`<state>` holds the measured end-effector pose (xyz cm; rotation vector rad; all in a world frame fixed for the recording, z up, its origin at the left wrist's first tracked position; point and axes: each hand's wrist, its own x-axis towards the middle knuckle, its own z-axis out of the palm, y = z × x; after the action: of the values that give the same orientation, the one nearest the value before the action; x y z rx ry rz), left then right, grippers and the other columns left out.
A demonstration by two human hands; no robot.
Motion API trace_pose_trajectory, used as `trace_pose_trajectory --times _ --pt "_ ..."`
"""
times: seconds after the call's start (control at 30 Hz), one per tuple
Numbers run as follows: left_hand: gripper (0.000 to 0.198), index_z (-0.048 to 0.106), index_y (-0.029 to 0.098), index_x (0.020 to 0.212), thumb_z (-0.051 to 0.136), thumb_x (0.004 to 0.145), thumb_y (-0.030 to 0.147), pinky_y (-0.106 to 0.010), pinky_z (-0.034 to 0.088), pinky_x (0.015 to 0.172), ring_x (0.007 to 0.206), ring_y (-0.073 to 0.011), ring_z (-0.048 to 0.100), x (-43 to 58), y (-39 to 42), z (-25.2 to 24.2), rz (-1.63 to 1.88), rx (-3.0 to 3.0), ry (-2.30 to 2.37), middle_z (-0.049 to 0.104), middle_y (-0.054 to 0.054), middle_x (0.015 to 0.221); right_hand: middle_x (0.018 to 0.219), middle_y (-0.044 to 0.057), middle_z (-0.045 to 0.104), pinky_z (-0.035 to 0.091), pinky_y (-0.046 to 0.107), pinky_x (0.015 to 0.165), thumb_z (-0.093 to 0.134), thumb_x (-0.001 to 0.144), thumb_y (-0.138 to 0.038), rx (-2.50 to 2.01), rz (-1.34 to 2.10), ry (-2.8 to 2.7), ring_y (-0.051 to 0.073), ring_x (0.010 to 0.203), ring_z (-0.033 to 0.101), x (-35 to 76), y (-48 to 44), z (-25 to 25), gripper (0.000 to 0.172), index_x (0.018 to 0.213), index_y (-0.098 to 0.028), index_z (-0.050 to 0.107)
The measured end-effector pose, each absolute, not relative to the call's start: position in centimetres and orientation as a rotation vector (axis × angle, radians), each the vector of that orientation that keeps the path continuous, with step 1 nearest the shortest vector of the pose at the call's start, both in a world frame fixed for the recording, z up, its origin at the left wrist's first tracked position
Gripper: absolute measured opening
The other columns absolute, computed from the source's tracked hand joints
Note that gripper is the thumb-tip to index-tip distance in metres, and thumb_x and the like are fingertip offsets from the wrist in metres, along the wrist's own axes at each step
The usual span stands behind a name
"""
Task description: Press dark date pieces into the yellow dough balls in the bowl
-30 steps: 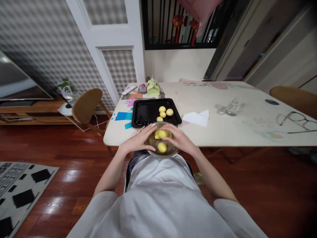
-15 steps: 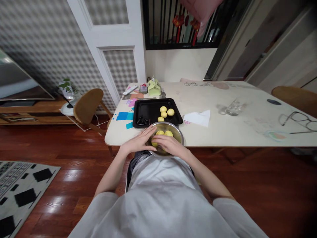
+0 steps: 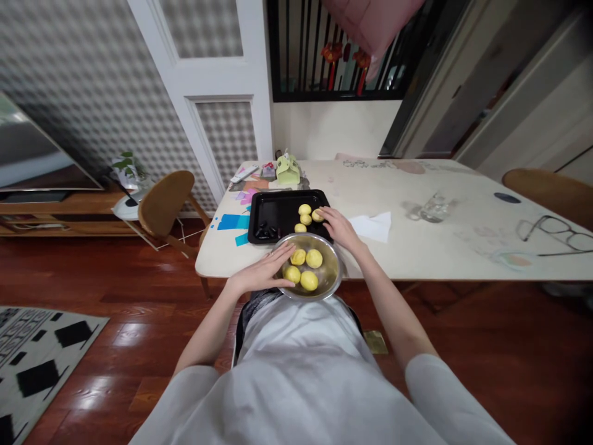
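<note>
A metal bowl (image 3: pixel 331 278) with several lemon-like yellow fruits (image 3: pixel 309 280) in it sits at the table's front edge, against my body. My left hand (image 3: pixel 262 272) holds the bowl's left side, its fingers reaching over the rim and its thumb inside. Beyond the bowl lies a black tray (image 3: pixel 278 207). Several more yellow fruits (image 3: pixel 304 210) are on the tray's right part. My right hand (image 3: pixel 340 227) reaches over the tray's right edge, its fingertips curled on the rightmost yellow fruit (image 3: pixel 317 215), which they partly cover.
Small black objects (image 3: pixel 267 230) lie in the tray's near left corner. On the white table (image 3: pixel 407 253) are a white paper (image 3: pixel 372 227), a drinking glass (image 3: pixel 434 209), eyeglasses (image 3: pixel 558 230) and a green box (image 3: pixel 288 170). A wooden chair (image 3: pixel 167 201) stands at the left.
My right hand has left the inside of the bowl and moved up and right to a fruit on the tray. The fruits in the bowl are now uncovered. My left hand stays at the rim.
</note>
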<state>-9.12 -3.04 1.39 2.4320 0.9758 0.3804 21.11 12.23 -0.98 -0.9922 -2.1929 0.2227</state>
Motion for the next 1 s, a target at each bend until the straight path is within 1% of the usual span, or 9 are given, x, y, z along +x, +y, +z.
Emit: trace_pose_trajectory --times 0.17,0.3,0.37,0.43,0.5,0.63,0.7,0.8,1.0 --pt "0.095 0.013 0.024 0.172 0.058 0.099 0.067 -0.05 0.019 0.136 0.166 -0.0299 0.01 -9.1 -3.0 1.3 0.366 2.427 0.979 0.011 -0.014 0.178 0.141 0.013 0.067 0.048 0.057 0.12 0.069 0.088 -0.016 -1.053 0.183 -2.289 0.032 0.137 0.059 20.6 16.0 -2.2 0.046 0.133 -0.023 0.068" --pt "0.093 0.013 0.026 0.172 0.059 0.1 0.065 -0.049 0.021 0.136 0.166 -0.0291 0.011 -9.2 -2.9 1.0 0.394 2.446 0.974 0.012 -0.013 0.178 0.127 0.013 0.069 0.05 0.045 0.116 0.064 0.098 -0.023 -1.094 0.135 -2.267 0.026 0.122 0.064 19.9 16.5 -2.2 0.025 0.122 -0.017 0.069" --pt "0.093 0.013 0.027 0.172 0.059 0.1 0.064 -0.049 0.021 0.136 0.166 -0.0289 0.011 -9.2 -2.9 0.9 0.4 2.452 0.971 0.013 -0.012 0.178 0.121 0.012 0.069 0.052 0.043 0.113 0.063 0.098 -0.024 -1.108 0.119 -2.253 0.026 0.119 0.064 19.8 16.1 -2.0 0.021 0.118 -0.018 0.069" --pt "0.094 0.013 0.026 0.172 0.058 0.1 0.065 -0.049 0.021 0.136 0.166 -0.0292 0.012 -9.2 -2.9 0.8 0.394 2.452 0.978 0.013 -0.013 0.178 0.121 0.013 0.068 0.054 0.047 0.111 0.066 0.094 -0.022 -1.12 0.113 -2.222 0.029 0.119 0.063 19.9 15.0 -1.6 0.026 0.12 -0.02 0.068" --pt "0.093 0.013 0.027 0.172 0.058 0.1 0.065 -0.051 0.018 0.136 0.166 -0.0298 0.012 -9.1 -3.0 0.9 0.376 2.451 0.996 0.015 -0.013 0.178 0.126 0.013 0.066 0.055 0.051 0.109 0.068 0.091 -0.022 -1.104 0.125 -2.157 0.032 0.121 0.062 20.0 12.9 -1.0 0.036 0.127 -0.022 0.067" --pt "0.085 0.017 0.033 0.171 0.057 0.102 0.062 -0.064 -0.002 0.133 0.166 -0.0318 0.011 -8.6 -3.5 1.5 0.341 2.486 1.052 0.02 -0.011 0.177 0.133 0.013 0.064 0.052 0.051 0.112 0.065 0.095 -0.03 -0.948 0.225 -2.061 0.032 0.128 0.061 20.2 6.8 0.5 0.041 0.135 -0.025 0.063" --pt "0.08 0.022 0.036 0.169 0.058 0.102 0.059 -0.067 -0.008 0.13 0.166 -0.0328 0.013 -8.2 -3.7 1.8 0.357 2.516 1.068 0.023 -0.01 0.177 0.132 0.012 0.066 0.053 0.051 0.111 0.066 0.095 -0.032 -0.887 0.31 -2.094 0.032 0.126 0.063 20.4 3.6 1.2 0.041 0.136 -0.027 0.062" --pt "0.074 0.029 0.037 0.168 0.059 0.103 0.055 -0.067 -0.011 0.13 0.166 -0.0331 0.016 -7.5 -3.7 2.0 0.361 2.55 1.054 0.027 -0.009 0.176 0.129 0.011 0.068 0.056 0.05 0.107 0.068 0.094 -0.033 -0.848 0.408 -2.18 0.032 0.121 0.066 21.1 0.0 1.8 0.041 0.134 -0.028 0.064" --pt "0.072 0.032 0.034 0.167 0.058 0.103 0.056 -0.065 -0.011 0.131 0.166 -0.0318 0.014 -6.5 -3.4 1.7 0.344 2.564 1.031 0.03 -0.01 0.175 0.126 0.01 0.072 0.06 0.047 0.099 0.069 0.092 -0.033 -0.845 0.509 -2.335 0.032 0.114 0.07 22.2 -2.2 1.4 0.041 0.132 -0.027 0.064"
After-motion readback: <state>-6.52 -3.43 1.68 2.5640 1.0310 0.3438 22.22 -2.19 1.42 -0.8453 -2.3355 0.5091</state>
